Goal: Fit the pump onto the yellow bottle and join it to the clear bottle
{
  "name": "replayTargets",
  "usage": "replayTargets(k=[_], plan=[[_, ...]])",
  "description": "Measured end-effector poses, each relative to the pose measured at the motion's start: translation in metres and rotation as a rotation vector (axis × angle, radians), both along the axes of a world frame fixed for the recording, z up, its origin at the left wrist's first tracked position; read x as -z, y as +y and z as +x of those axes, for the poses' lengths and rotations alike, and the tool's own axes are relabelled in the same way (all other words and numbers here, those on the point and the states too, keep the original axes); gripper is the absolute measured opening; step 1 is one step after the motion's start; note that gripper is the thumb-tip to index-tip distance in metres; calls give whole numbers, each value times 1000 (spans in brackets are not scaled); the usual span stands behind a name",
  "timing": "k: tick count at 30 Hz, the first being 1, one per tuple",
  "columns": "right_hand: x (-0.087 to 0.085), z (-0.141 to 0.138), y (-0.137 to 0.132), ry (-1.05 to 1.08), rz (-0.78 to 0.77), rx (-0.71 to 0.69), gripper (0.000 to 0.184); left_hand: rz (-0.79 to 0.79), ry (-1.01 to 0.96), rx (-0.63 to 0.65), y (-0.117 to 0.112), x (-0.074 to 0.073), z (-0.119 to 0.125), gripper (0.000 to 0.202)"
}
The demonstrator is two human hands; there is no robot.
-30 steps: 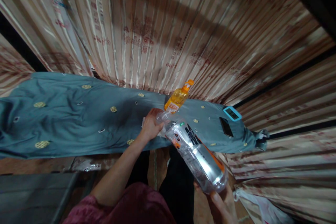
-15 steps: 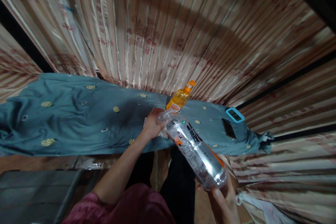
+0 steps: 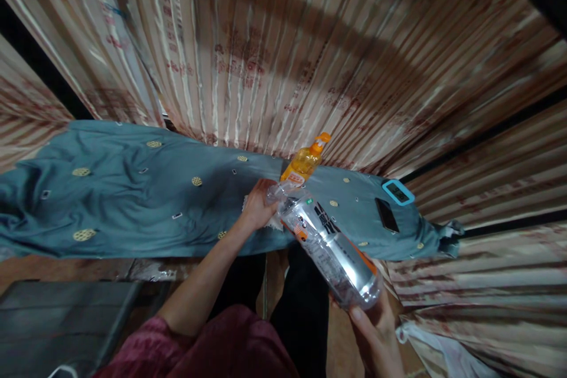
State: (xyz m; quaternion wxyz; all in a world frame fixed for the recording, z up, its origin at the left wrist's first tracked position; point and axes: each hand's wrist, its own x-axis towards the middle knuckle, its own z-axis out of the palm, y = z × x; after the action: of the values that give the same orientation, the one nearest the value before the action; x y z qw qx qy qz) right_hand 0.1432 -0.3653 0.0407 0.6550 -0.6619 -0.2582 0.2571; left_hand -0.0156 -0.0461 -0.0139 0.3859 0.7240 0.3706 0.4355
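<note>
My right hand grips the base of a large clear plastic bottle with a silver, orange and black label, tilted with its neck pointing away from me over the teal cloth. My left hand is closed at the bottle's mouth, over a small whitish cloth or paper on the cloth-covered surface; what its fingers hold is too small to make out. An orange bottle with an orange cap stands just beyond the clear bottle's neck.
A teal cloth with yellow dots covers a long table. A dark phone and a light-blue-framed device lie at its right end. Striped curtains hang behind. A white bag lies at lower right, a grey surface at lower left.
The clear bottle has risen slightly with my right hand; its neck stays at my left hand. The view shifted a little.
</note>
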Motion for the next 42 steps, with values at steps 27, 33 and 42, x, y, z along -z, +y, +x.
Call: replayTargets(k=[27,33,42], plan=[[2,-8,-15,-15,-85,121,109,8,16,37,0,4,3,45],[-7,-20,-9,-18,-118,178,108,16,-17,39,-1,4,1,46],[-5,-20,-12,-3,-136,161,116,6,-13,40,-1,1,0,46]])
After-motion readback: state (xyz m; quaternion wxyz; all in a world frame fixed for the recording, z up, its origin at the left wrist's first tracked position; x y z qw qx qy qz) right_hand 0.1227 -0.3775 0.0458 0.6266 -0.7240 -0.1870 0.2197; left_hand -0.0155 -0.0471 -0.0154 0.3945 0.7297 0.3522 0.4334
